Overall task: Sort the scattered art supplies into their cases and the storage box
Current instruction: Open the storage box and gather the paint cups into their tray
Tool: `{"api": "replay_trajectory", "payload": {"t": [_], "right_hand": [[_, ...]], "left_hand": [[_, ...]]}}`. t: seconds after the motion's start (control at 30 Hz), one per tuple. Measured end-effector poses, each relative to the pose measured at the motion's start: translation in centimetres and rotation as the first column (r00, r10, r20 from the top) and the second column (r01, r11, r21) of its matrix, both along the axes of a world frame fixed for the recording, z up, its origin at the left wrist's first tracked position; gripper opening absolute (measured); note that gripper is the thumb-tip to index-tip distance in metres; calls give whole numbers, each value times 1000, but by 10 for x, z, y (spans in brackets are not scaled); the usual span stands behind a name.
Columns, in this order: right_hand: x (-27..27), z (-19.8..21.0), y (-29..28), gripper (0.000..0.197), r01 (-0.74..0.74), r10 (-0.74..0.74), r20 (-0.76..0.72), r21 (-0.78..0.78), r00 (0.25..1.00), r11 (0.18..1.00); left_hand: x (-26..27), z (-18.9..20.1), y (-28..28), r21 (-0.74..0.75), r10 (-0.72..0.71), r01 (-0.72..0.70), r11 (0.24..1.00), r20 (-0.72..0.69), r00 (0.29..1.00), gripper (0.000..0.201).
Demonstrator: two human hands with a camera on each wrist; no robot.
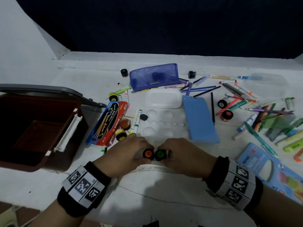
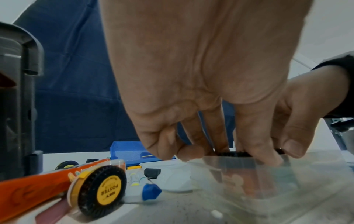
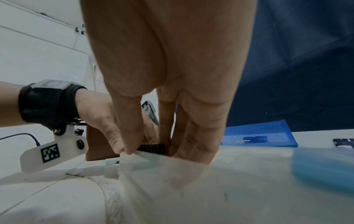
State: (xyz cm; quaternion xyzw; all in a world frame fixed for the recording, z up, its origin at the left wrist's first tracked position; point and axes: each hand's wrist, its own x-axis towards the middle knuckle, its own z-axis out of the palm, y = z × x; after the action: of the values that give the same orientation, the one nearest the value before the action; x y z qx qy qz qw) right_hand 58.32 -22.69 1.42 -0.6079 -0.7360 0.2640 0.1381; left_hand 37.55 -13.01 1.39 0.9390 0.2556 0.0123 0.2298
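My left hand (image 1: 138,149) grips a small paint jar with an orange lid (image 1: 148,154). Right beside it, my right hand (image 1: 172,153) grips a jar with a green lid (image 1: 160,154). Both jars stand upright, side by side and touching, at the near end of a clear dimpled plastic tray (image 1: 162,123). In the left wrist view my fingers (image 2: 216,133) curl over the ribbed black lid (image 2: 233,153). In the right wrist view thumb and fingers (image 3: 191,136) pinch the other black lid (image 3: 153,149). The brown storage box (image 1: 32,128) stands open at the left.
A red watercolour box (image 1: 106,123) and a yellow-lidded jar (image 1: 120,134) lie left of the tray. Behind are a blue mesh pencil case (image 1: 154,76) and a white tub (image 1: 164,98). A blue flat case (image 1: 200,118), scattered pens (image 1: 262,112) and a Neon box (image 1: 268,167) fill the right.
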Motion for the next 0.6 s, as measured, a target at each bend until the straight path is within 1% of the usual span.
{"api": "replay_trajectory", "payload": {"t": [0.1,0.17,0.2,0.27,0.3,0.33,0.4,0.43,0.47,0.53,0.6], "right_hand": [[3,5,3,19,-37,38,8,-44,999,998],[6,9,3,21,-81,82,12,-64,997,995],[8,12,2,24,-94,93,-9,-75,996,993],[16,17,-1,37,-72,67,-67,-76,996,995],[21,20,-2,41,-37,33,-87,-45,996,998],[27,22,-3,38,7,-6,-99,12,995,1000],[44,26,-3,26,114,-99,-102,153,990,982],[54,28,-3,20,179,-161,-99,219,982,959],[66,30,-2,16,243,-226,-91,280,970,929],[92,29,0,13,347,-355,-52,387,933,854],[120,22,2,16,414,-464,19,421,886,807]], "left_hand": [[-2,-3,1,-24,21,-20,1000,39,999,40],[-4,-4,-1,-34,41,-39,999,69,997,45],[-6,-4,-2,-50,50,-45,998,92,995,49],[-10,-1,-4,-107,93,-75,991,173,981,51],[-14,0,-4,-133,134,-105,985,224,965,48],[-18,1,-3,-137,182,-148,979,281,942,42],[-26,0,6,-74,262,-252,965,367,893,30],[-31,-3,12,-39,293,-301,953,378,878,28],[-35,-7,19,-3,321,-344,939,368,872,29],[-40,-16,31,65,378,-410,910,284,881,35],[-41,-22,39,106,384,-409,907,197,902,42]]}}
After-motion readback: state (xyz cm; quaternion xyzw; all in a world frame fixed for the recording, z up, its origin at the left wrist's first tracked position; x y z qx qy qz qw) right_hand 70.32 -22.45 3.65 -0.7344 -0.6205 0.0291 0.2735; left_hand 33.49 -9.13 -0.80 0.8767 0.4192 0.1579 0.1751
